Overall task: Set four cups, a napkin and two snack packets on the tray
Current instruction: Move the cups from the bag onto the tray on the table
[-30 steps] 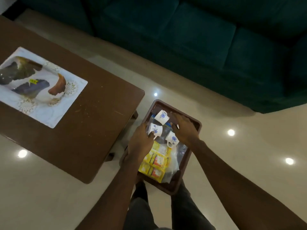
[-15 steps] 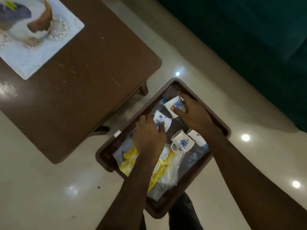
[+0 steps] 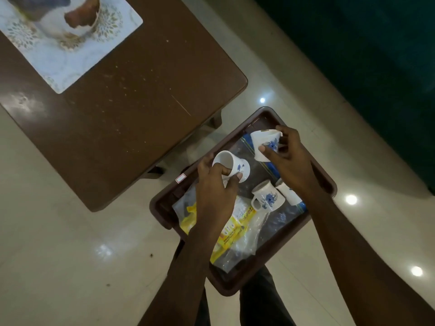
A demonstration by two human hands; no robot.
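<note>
Glossy cream floor mirrors ceiling lights; a scuffed brown counter fills ten o'clock. Over the low-rimmed plastic tray, left hand has its grip curled round a tilted cup, right hand pinches a second cup at one o'clock. Two glazed cups rest at three, crinkly yellow snack packets at six. Probably arranging cups: next, stand both upright on the slick film

Left hand, right hand: apparent grips
</note>
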